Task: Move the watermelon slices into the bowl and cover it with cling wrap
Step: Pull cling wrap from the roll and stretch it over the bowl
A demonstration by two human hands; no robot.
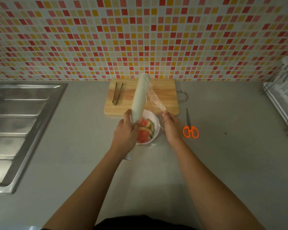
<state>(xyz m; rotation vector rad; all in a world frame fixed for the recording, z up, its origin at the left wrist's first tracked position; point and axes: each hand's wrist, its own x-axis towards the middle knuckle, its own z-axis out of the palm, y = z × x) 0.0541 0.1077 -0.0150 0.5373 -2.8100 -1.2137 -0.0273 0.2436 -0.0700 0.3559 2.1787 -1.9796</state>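
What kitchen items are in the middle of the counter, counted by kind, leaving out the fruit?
Cutting board: 1
Tongs: 1
Cling wrap roll: 1
Bowl: 1
Scissors: 1
Total: 5

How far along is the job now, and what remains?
Done: the watermelon slices lie in the bowl; the cutting board holds only tongs. In hand: the left hand grips the cling wrap roll, the right hand pinches the film pulled from it. Left: cutting the film, perhaps with the scissors, and sealing the bowl.
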